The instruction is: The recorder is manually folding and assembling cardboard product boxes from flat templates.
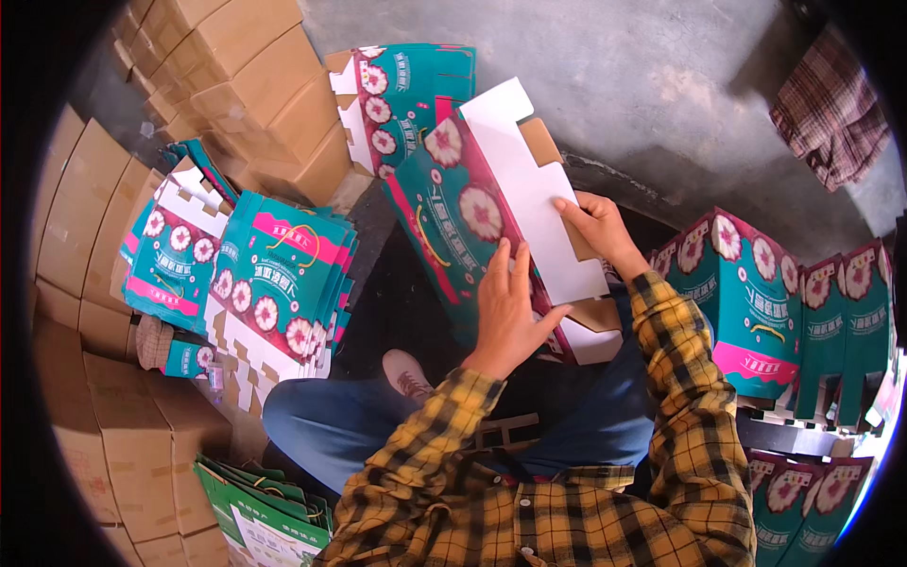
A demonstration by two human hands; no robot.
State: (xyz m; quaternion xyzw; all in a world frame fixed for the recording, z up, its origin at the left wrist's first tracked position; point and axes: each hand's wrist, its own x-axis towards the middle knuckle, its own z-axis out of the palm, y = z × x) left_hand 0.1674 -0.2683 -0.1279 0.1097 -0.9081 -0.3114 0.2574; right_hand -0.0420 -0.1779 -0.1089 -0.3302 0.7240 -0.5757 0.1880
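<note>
In front of me, tilted across my lap, is a partly folded teal and magenta carton (460, 210) with printed round slices and a yellow handle cord. Its white inner panel and notched flaps face the right side. My left hand (507, 307) lies on the carton near the fold, fingers stretched out and thumb apart. On the far right edge of the white panel, my right hand (602, 229) grips a flap between thumb and fingers; part of its fingers is hidden behind the cardboard.
Flat cartons of the same print lie in stacks at the left (274, 274) and far side (416, 85). Brown boxes (255, 76) are piled along the left. Formed teal cartons (751, 302) stand at the right. Green bags or cartons (255, 506) lie near left; a plaid cloth (831, 109) is far right.
</note>
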